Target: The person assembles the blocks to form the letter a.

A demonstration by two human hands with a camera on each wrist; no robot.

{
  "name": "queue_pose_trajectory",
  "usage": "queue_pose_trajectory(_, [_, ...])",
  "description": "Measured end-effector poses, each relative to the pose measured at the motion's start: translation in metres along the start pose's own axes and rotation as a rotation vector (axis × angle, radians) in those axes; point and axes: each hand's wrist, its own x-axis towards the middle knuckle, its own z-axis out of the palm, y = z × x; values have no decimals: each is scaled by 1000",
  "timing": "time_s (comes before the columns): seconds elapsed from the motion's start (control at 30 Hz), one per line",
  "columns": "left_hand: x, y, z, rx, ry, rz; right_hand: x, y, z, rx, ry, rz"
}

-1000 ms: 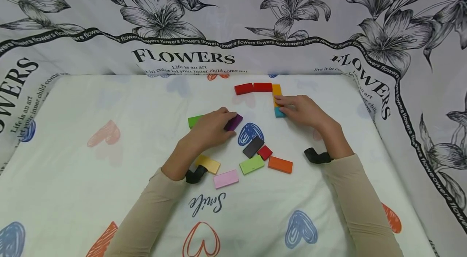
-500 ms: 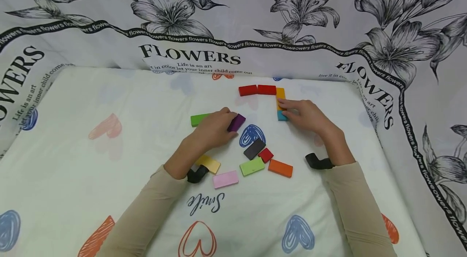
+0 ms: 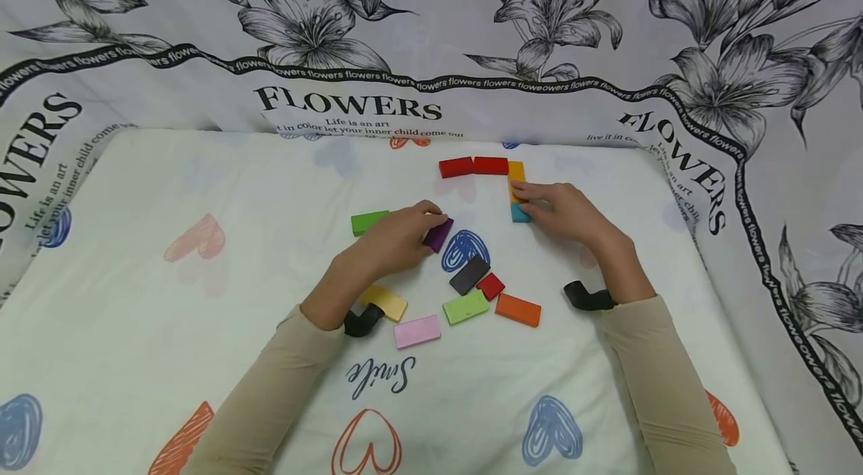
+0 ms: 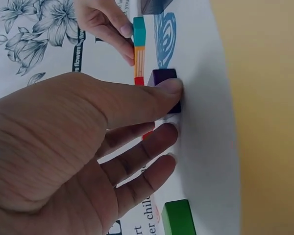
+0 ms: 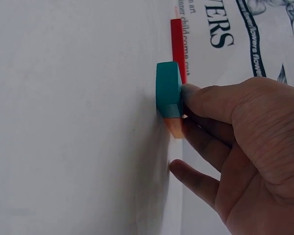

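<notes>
The left hand (image 3: 398,239) pinches a dark purple rectangular block (image 3: 439,236), thumb on the face toward the left wrist camera; the index finger is hidden behind the block there, and whether the block's lower edge touches the white heart-printed cloth (image 3: 101,325) cannot be made out. The other fingers of that hand are spread apart. The right hand (image 3: 562,213) has thumb and fingers loosely extended, the thumb touching a teal-blue block (image 3: 520,213) and a finger touching an amber-orange block (image 3: 516,171) joined end to end with it; the finger covers part of the amber one, and in the right wrist view only a short piece of it shows below the teal. Two bright red blocks, a left one (image 3: 456,167) and a right one (image 3: 491,165), run leftward from the amber block's far end. A green block (image 3: 368,223) loses its right end behind the left hand. Nearer the person lie a charcoal block (image 3: 470,275), a small red piece (image 3: 491,286), a lime-green block (image 3: 466,307), a deep orange block (image 3: 518,310) and a pink block (image 3: 416,332). A pale yellow block (image 3: 384,301) is partly covered by the left wrist and a black curved object (image 3: 364,321).
</notes>
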Motion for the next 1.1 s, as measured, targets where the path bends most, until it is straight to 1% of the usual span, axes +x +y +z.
queue_pose_trajectory(0.1, [-2,-1,0,-1,-12,-11,0,0,1,4,-3,-9])
queue_pose_trajectory(0.2, [-4,-1,1,2,-7,-23,1,0,2,8,0,-8])
queue_pose_trajectory(0.37, [-4,-4,3,51,15,-34,4,-1,8,22,-12,4])
queue_pose_trajectory(0.5, [-2,-4,3,75,32,-26,4,-1,11,12,-5,8])
queue_pose_trajectory(0.6, [2,-1,1,71,54,-18,3,-2,11,4,7,9])
queue_pose_trajectory(0.67, [5,4,-1,67,60,-11,3,-2,10,-13,9,-3])
queue_pose_trajectory(0.77, [11,15,-3,69,47,7,4,-3,8,-60,15,-22])
queue_pose_trajectory(0.9, [24,32,-3,81,26,40,6,-6,4,-123,21,-27])
queue_pose_trajectory(1.0, [35,44,0,87,7,70,7,-7,1,-144,11,-8])
queue_pose_trajectory(1.1, [45,55,8,106,-13,101,5,-9,0,-171,0,1])
